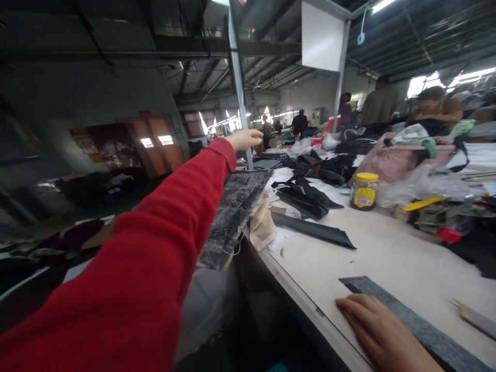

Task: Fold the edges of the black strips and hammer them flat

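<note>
Left hand [244,139] is hanging out front at the end of a red sleeve [155,248], overlapping a metal post [237,72] in view (can't tell if it's gripping or touching). Right hand [382,328] is lying flat and released, fingers extended, overlapping one edge of the grey strip [422,318]. That strip is lying on the pale tabletop [387,253], close to its edge. A small tool [478,320] is sitting near the strip; farther back, a black strip [318,230] and a yellow-lidded jar [364,192] are resting. Dark fabric [244,199] is hanging over beside the tabletop, below the left hand
</note>
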`<action>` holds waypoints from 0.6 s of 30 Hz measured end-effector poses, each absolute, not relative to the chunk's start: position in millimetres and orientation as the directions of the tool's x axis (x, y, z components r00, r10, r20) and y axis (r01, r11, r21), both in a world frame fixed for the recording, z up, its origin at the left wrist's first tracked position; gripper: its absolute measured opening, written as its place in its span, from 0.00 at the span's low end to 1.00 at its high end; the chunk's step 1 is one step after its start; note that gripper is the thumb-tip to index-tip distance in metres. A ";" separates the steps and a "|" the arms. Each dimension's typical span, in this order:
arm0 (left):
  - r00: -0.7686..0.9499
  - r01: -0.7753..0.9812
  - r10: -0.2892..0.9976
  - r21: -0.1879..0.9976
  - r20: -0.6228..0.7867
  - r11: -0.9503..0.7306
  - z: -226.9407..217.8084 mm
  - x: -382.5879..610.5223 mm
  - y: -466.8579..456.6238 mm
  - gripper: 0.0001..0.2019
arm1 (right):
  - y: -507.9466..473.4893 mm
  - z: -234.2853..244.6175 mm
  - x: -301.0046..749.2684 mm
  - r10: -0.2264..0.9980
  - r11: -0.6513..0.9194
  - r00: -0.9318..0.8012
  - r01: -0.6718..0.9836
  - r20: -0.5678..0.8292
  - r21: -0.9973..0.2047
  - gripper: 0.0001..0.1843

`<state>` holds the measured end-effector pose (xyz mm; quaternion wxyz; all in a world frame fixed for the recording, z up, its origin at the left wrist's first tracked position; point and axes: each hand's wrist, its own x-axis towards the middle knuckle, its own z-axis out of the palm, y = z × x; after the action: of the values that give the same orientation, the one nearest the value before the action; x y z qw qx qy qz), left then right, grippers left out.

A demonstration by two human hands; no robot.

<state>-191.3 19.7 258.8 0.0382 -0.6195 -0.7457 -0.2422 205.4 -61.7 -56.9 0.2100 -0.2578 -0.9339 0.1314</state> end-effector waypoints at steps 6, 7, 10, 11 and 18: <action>-0.665 0.729 0.694 0.446 0.277 0.520 207.8 -298.4 -105.4 0.12 | -60.8 -56.0 210.1 0.487 0.873 -0.769 0.415 0.414 -0.256 0.17; -0.712 0.685 0.657 0.450 0.247 0.573 192.9 -315.9 -133.0 0.11 | -59.1 -57.7 210.4 0.461 0.888 -0.775 0.396 0.433 -0.236 0.17; -0.824 0.549 0.547 0.450 0.148 0.705 145.1 -355.1 -211.2 0.09 | -55.5 -60.8 205.8 0.390 0.921 -0.787 0.337 0.478 -0.197 0.17; -0.850 0.506 0.514 0.450 0.117 0.736 129.6 -363.8 -233.2 0.10 | -56.3 -59.6 201.2 0.376 0.927 -0.795 0.321 0.477 -0.195 0.17; -0.925 0.332 0.380 0.477 -0.004 0.814 60.2 -397.4 -298.3 0.14 | -94.1 -25.2 124.7 0.304 0.919 -0.880 0.170 0.366 -0.357 0.24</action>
<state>-397.4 -298.3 60.2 -0.0495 -0.1872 -0.9511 -0.2408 124.7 -94.1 -25.2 0.2118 -0.1239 -0.9563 0.1590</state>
